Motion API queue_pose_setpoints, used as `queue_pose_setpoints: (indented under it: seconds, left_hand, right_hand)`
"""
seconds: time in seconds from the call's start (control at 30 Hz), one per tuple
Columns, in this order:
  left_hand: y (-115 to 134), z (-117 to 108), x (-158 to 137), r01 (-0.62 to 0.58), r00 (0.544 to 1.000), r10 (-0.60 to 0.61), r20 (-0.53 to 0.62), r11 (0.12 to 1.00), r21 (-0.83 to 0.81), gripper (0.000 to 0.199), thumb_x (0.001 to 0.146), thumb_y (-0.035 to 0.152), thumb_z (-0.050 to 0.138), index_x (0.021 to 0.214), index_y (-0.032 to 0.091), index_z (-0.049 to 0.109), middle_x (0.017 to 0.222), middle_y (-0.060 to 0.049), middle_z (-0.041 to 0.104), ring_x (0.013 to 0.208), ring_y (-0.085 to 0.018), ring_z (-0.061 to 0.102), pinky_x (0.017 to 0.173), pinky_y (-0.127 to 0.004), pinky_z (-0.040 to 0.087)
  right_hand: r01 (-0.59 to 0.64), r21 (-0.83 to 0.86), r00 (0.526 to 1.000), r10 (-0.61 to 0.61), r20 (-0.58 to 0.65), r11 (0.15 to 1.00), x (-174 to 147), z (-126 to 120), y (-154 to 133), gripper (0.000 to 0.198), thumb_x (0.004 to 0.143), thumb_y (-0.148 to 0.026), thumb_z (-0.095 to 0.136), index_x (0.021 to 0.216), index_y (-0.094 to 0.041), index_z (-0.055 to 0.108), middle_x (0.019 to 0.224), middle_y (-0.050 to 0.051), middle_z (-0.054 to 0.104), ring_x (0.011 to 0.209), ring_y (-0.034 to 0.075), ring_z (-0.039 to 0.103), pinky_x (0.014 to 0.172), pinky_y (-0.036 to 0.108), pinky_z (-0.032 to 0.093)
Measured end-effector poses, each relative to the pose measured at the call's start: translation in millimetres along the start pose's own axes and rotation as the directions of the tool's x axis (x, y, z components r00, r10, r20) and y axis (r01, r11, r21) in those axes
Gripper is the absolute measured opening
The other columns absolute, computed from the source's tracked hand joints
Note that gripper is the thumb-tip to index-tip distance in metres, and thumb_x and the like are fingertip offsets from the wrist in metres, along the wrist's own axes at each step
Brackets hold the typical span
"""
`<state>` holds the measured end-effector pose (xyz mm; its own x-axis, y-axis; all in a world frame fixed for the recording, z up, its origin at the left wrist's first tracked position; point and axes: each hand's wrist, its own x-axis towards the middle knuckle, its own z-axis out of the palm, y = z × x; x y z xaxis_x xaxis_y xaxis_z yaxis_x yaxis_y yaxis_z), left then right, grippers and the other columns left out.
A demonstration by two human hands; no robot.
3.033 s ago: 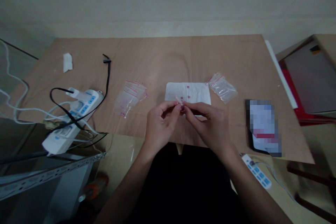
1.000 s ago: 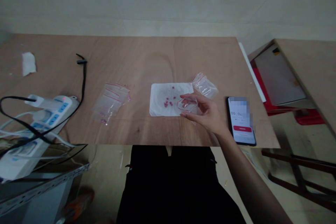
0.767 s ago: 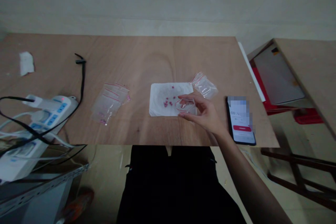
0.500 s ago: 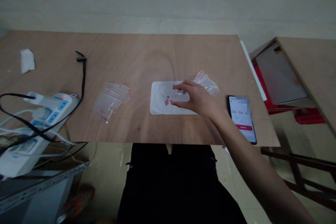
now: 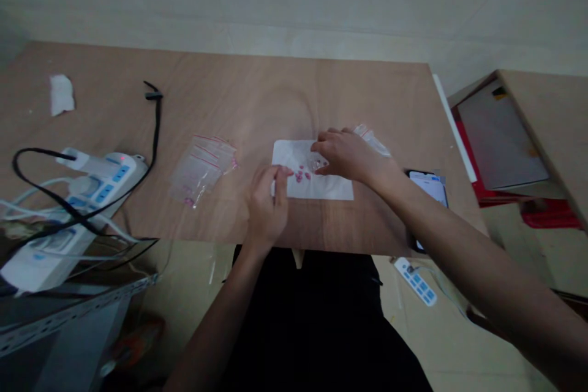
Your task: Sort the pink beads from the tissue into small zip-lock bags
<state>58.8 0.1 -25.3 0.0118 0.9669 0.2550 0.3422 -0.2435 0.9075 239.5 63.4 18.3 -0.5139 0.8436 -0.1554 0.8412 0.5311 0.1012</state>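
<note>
A white sheet or shallow tray (image 5: 331, 190) lies on the table in front of me, with several small pink pieces (image 5: 301, 175) loose on its middle. My right hand (image 5: 342, 153) comes over its right part, thumb and fingers curled on a small clear zip bag (image 5: 316, 162). Whether anything is inside that bag cannot be made out. At the sheet's left edge is my left hand (image 5: 269, 199), its fingers apart and tips near the pink pieces; I see nothing held in it. More clear zip bags (image 5: 371, 139) lie behind my right wrist, partly covered by it.
Left of the sheet lies a group of zip bags (image 5: 202, 165) with red seal lines and some pink pieces. A power strip (image 5: 110, 187) with tangled cables fills the table's left front. A phone (image 5: 427, 187) lies under my right forearm. Another power strip (image 5: 416, 282) is on the floor.
My left hand has come in from below to the sheet's left edge. The right hand still has the bag, now turned lower over the sheet. The view has shifted slightly.
</note>
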Motion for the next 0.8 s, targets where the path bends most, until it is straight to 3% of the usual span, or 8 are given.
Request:
queue_pose_setpoints:
  seconds: [0.13,0.3,0.43,0.57,0.67,0.73,0.8]
  left_hand:
    - [-15,20,19,-0.213,0.975,0.193,0.110,0.950,0.227,0.033,0.100,0.027,0.038,0.116,0.010,0.061,0.123,-0.016,0.064,0.121,-0.022,0.058,0.107,-0.041,0.045]
    - [-38,41,33,-0.226,0.964,0.161,0.212,0.915,0.335,0.038,0.100,0.021,0.030,0.124,0.007,0.057,0.131,-0.017,0.062,0.127,-0.022,0.055,0.112,-0.040,0.042]
    - [-44,44,26,-0.249,0.960,0.180,0.216,0.900,0.358,0.040,0.100,0.021,0.030,0.123,0.005,0.057,0.132,-0.019,0.061,0.130,-0.024,0.053,0.113,-0.041,0.042]
    - [-43,27,43,-0.277,0.960,0.245,0.135,0.896,0.346,0.039,0.101,0.027,0.030,0.121,0.011,0.059,0.127,-0.015,0.065,0.124,-0.021,0.057,0.111,-0.041,0.043]
    - [-56,8,83,-0.198,0.978,0.206,0.031,0.872,0.448,0.041,0.100,0.027,0.030,0.131,0.011,0.052,0.142,-0.018,0.054,0.137,-0.024,0.045,0.117,-0.046,0.033]
    - [-70,-2,110,-0.132,0.991,0.119,0.059,0.832,0.538,0.045,0.098,0.026,0.034,0.137,0.007,0.046,0.153,-0.021,0.040,0.146,-0.029,0.031,0.120,-0.049,0.025]
    - [-82,-8,128,-0.113,0.987,0.021,0.159,0.792,0.600,0.048,0.097,0.022,0.033,0.139,0.001,0.043,0.151,-0.025,0.039,0.146,-0.031,0.029,0.119,-0.049,0.025]
  right_hand:
    - [0.089,-0.172,0.995,-0.079,0.064,0.981,7,-12,-5,0.023,0.080,-0.030,0.076,0.094,-0.012,0.072,0.101,0.014,0.071,0.101,0.030,0.063,0.076,0.035,0.040]
    - [0.167,-0.283,0.984,-0.144,0.102,0.945,11,-20,-13,0.012,0.087,-0.020,0.066,0.093,-0.011,0.072,0.102,0.014,0.069,0.105,0.030,0.061,0.077,0.036,0.039]
    - [0.167,-0.258,0.984,-0.144,0.106,0.952,9,-21,-10,0.019,0.084,-0.026,0.070,0.098,-0.013,0.071,0.106,0.013,0.068,0.107,0.030,0.058,0.080,0.037,0.039]
    - [0.058,-0.121,0.996,-0.065,-0.057,0.991,-8,-10,13,0.046,0.080,-0.039,0.074,0.117,-0.013,0.065,0.111,0.014,0.067,0.107,0.031,0.058,0.084,0.039,0.041]
    - [-0.086,0.082,0.964,0.104,-0.244,0.993,-31,8,36,0.053,0.081,-0.044,0.071,0.125,-0.015,0.062,0.112,0.016,0.065,0.107,0.032,0.059,0.085,0.043,0.045]
    - [-0.169,0.211,0.922,0.230,-0.312,0.963,-46,23,47,0.051,0.083,-0.045,0.068,0.123,-0.014,0.063,0.110,0.017,0.066,0.106,0.033,0.060,0.086,0.045,0.047]
    - [-0.210,0.298,0.880,0.313,-0.357,0.931,-58,37,50,0.049,0.085,-0.045,0.065,0.123,-0.013,0.064,0.109,0.018,0.066,0.105,0.035,0.060,0.087,0.049,0.048]
